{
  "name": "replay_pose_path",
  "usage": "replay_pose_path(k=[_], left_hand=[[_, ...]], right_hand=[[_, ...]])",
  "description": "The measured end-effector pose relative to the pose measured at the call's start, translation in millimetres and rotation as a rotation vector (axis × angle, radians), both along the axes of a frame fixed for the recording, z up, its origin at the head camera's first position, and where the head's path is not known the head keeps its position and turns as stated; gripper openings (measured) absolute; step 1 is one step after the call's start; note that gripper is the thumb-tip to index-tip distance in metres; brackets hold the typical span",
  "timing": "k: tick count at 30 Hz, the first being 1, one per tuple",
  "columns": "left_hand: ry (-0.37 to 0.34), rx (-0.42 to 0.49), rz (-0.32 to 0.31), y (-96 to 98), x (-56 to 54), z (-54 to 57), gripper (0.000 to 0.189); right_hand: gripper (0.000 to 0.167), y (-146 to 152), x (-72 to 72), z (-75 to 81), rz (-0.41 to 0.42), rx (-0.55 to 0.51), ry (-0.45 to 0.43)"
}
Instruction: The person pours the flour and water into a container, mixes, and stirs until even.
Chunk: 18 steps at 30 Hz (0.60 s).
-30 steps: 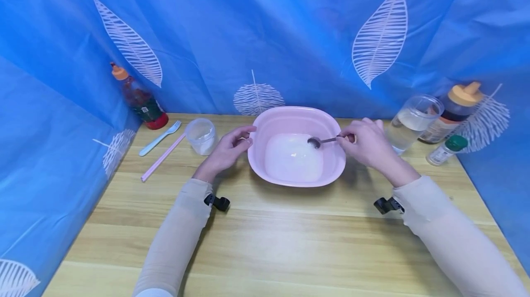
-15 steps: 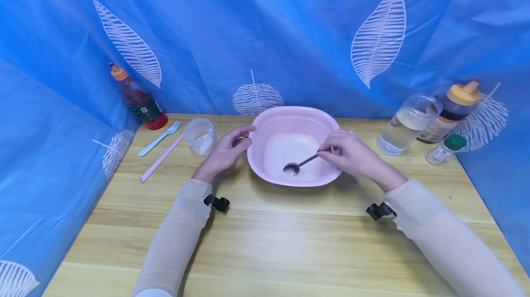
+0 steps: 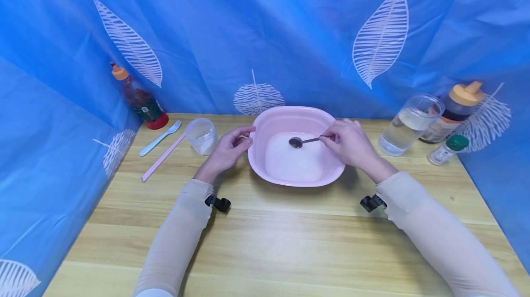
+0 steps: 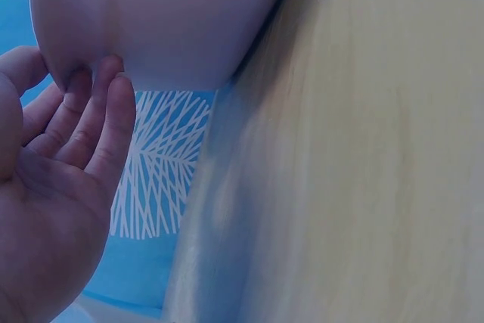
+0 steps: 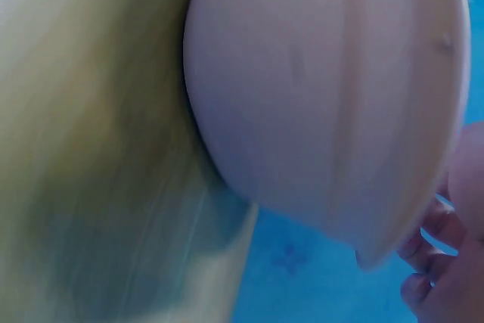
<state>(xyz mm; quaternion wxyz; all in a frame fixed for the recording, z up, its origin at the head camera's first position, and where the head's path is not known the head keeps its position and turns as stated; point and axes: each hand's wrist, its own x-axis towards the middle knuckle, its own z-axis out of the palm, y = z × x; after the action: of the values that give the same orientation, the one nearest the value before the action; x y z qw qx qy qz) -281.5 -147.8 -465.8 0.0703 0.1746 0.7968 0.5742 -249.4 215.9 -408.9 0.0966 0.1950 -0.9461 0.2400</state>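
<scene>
A pink basin [image 3: 298,183] with whitish liquid in its bottom stands on the wooden table. At the basin's left rim, my left hand [image 3: 227,149] holds on; the left wrist view shows its thumb at the rim and fingertips against the outer wall. My right hand [image 3: 352,145] pinches the handle of a dark metal spoon [image 3: 296,142] above the basin's right side. The spoon's bowl lies over the liquid near the middle. In the right wrist view, the basin's side [image 5: 302,96] hides the spoon, and my curled fingers [image 5: 439,236] show past the rim.
Left of the basin stand a clear cup [image 3: 202,137] with white contents, a pink stick [image 3: 164,157], a light blue fork [image 3: 159,139] and a red sauce bottle [image 3: 142,101]. A water glass [image 3: 403,127], a dark sauce bottle [image 3: 453,111] and a green-capped jar [image 3: 448,150] stand right.
My right hand has swept the spoon from the basin's right side toward the near left, then back up to the middle. My left hand has stayed at the rim.
</scene>
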Motion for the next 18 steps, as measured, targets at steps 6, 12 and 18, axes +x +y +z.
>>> replay_pose_path(k=[6,12,18], left_hand=[[0.008,-0.004,0.008,-0.9,-0.2,-1.9,0.044],[0.024,-0.009,0.022,-0.8,0.5,-2.8,0.043],[0.007,-0.006,0.022,1.8,2.7,-0.2,0.043]], right_hand=[[0.008,27,7.0,16.3,0.033,0.062,0.001],[0.004,33,14.7,25.1,0.149,0.080,-0.130],[0.004,7,12.8,10.4,0.244,-0.005,-0.207]])
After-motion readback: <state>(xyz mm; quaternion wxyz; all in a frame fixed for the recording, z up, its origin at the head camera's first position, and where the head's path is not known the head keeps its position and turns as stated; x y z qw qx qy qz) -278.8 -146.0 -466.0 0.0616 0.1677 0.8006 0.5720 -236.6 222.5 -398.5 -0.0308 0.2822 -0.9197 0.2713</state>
